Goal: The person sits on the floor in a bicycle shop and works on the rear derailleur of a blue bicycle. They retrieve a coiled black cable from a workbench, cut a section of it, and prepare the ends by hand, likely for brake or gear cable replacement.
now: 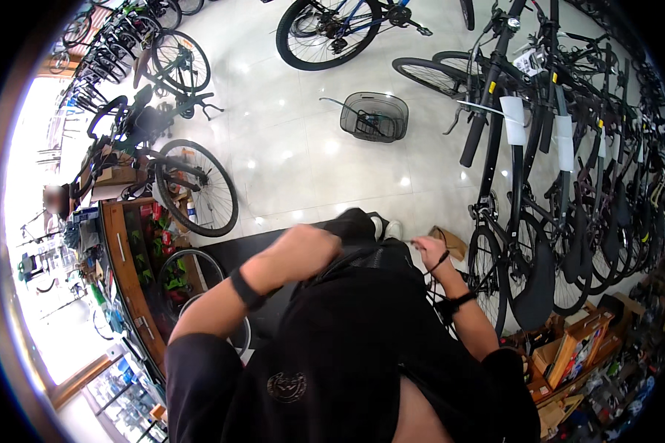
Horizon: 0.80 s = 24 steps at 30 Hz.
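Note:
My left hand is closed above my dark-clad lap, its fingers curled. What it holds, if anything, is hidden. A dark wristband circles the left wrist. My right hand is at the other side of my lap, thumb and fingertips pinched together. Anything between them is too small to make out. Thin black cords run along the right wrist to a black forearm band. Dark, creased black material lies between the two hands.
A grey mesh bicycle basket sits on the pale tiled floor ahead. Bicycles line the right side, their handlebars reaching inward. Another bicycle's wheel stands at the left, near a wooden cabinet. A cardboard piece lies beyond my right hand.

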### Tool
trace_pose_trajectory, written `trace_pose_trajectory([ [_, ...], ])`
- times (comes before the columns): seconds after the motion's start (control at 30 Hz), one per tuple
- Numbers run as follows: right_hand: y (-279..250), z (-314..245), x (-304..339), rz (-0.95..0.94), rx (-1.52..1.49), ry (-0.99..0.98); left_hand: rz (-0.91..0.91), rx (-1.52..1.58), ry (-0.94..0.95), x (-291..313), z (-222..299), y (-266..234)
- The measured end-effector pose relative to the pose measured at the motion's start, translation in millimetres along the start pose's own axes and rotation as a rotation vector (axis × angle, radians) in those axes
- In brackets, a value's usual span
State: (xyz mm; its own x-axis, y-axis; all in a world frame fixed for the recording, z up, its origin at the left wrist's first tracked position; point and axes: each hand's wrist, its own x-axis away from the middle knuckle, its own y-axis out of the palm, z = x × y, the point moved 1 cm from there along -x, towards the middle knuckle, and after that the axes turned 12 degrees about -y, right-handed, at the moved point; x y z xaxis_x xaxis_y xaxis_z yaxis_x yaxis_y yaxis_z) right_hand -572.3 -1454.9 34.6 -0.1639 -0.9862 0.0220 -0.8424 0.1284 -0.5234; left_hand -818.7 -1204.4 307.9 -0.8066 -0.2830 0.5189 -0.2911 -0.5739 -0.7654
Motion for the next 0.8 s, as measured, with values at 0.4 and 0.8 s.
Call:
trace_pose_trajectory([
  [0.4,39,59,-161,-0.166,0.119,0.562,0.528,1.02,-0.584,54,-226,-106],
  [0.8,154,52,-426,0.35,-0.028,0.82,0.572,1.759,-0.217,-88,-543,-207],
])
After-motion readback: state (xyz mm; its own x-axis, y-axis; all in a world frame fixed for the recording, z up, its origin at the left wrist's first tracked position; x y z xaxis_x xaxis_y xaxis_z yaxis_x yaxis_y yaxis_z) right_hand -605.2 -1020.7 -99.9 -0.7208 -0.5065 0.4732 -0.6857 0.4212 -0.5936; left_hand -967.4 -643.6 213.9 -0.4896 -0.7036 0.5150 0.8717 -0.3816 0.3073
